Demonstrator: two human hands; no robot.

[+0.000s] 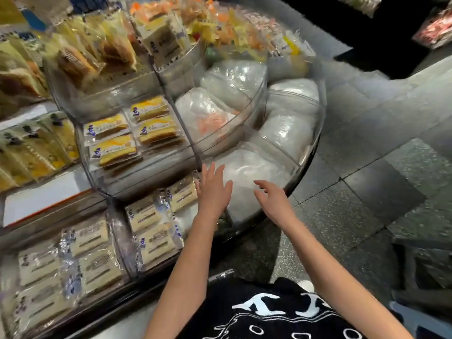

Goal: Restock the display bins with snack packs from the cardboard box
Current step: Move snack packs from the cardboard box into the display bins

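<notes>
At the curved rim of the lowest display bin (pixel 297 176), the left hand (pixel 213 189) and right hand (pixel 272 199) hover spread-fingered, holding nothing, over a white bag (pixel 247 172).

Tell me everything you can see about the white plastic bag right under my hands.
The white plastic bag is translucent, crinkled and puffy; its contents are too blurred to make out. It lies flat and fills the nearest wedge compartment of the round clear bin, bounded by the clear dividers. The left hand reaches over its left edge with straight fingers, and the right hand is spread above its right side. Whether either hand touches it cannot be told.
</notes>
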